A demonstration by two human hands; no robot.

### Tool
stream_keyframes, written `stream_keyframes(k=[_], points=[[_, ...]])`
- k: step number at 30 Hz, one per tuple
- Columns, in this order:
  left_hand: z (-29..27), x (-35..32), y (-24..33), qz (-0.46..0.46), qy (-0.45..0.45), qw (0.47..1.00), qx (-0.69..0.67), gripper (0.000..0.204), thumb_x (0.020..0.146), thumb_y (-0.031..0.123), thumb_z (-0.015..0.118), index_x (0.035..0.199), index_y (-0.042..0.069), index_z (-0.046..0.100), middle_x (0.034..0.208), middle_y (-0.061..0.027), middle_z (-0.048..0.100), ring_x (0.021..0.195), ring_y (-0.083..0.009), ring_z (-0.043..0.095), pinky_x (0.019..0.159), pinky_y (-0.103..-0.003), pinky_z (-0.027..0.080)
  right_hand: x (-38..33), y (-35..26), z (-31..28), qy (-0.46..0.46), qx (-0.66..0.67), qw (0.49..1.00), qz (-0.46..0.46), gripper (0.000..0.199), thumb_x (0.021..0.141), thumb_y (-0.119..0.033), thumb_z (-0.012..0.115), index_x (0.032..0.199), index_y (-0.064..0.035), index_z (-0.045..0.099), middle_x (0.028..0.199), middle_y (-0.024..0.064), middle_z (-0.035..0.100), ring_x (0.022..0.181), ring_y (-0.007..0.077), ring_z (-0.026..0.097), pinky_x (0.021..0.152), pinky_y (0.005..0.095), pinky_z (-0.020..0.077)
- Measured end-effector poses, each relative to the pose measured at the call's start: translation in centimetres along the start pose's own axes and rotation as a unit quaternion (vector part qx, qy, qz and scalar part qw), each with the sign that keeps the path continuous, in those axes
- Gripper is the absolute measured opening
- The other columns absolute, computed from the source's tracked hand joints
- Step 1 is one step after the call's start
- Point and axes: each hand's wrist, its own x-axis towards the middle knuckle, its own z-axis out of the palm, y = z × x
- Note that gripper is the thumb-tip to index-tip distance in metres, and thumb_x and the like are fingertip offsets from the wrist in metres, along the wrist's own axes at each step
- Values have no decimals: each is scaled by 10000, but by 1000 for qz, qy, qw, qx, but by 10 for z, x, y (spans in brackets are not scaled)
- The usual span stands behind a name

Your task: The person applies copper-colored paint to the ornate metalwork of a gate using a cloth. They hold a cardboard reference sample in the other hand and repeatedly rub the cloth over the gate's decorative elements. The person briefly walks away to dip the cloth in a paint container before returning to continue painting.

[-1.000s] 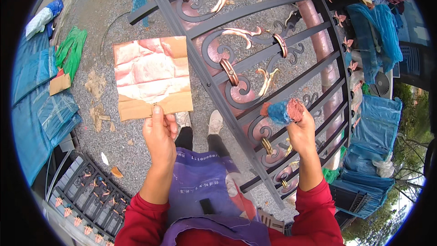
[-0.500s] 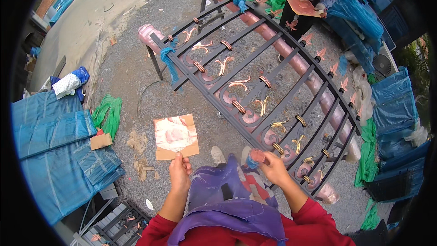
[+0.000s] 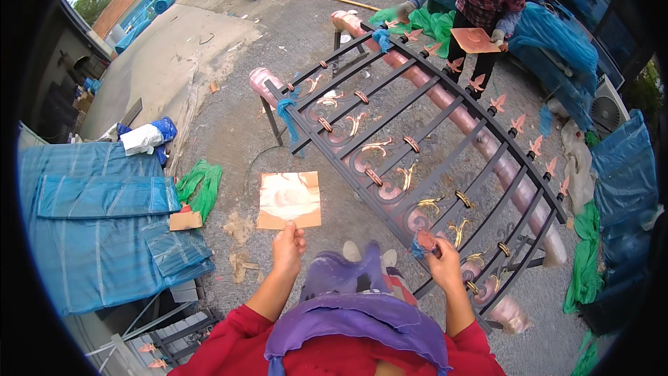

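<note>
- My left hand (image 3: 287,251) pinches the lower edge of a square cardboard palette (image 3: 289,200), fingers together on it, and holds it out flat in front of me; pale pink and white paint covers most of its face.
- My right hand (image 3: 443,267) is clamped around a small sponge pad (image 3: 424,242), blue with a coppery-red top, and presses it against a scroll of the black iron fence panel (image 3: 390,132).
- The fence panel lies tilted across a stand, its near end just beside my right hand, its copper-tipped spikes along the far rail.
- As I judge it, the palette could tip. It is gripped by one edge only, and a slack thumb would let wet paint run toward my purple apron (image 3: 355,306).
- The pad sits close to the black bars; a wide dab would likely smear copper onto iron that should stay dark.
- Another person (image 3: 480,0) works at the far end of the same panel with a palette of their own. A shove from either of us could jog the panel and spoil a stroke.
- Green cloths (image 3: 198,188) and blue sheeting (image 3: 97,230) lie on the ground to my left, a trip risk if I step sideways.
</note>
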Motion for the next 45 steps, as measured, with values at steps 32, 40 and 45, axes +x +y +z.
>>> stream_keyframes(k=[32, 40, 45], points=[[114, 123, 67, -98, -265, 953, 111, 223, 957, 300, 534, 885, 89, 514, 786, -15, 586, 572, -80, 497, 469, -220, 376, 30, -27, 30, 207, 147, 949, 188, 296, 772, -73, 640, 1048, 22, 593, 764, 66, 590, 649, 125, 534, 598, 289, 433], [155, 180, 115, -100, -329, 915, 209, 338, 946, 356, 520, 824, 45, 568, 666, -12, 542, 534, -74, 478, 454, -216, 375, -8, -51, 112, 260, 111, 928, 242, 332, 747, -42, 636, 1073, 10, 607, 765, 41, 591, 645, 97, 522, 600, 265, 426], [203, 156, 111, -92, -418, 869, 247, 398, 946, 410, 520, 817, 38, 585, 637, -10, 531, 516, -77, 468, 446, -212, 343, -56, -102, 114, 259, 116, 913, 293, 508, 825, -126, 639, 1316, -76, 515, 1212, 153, 607, 1096, 280, 572, 936, 326, 423]])
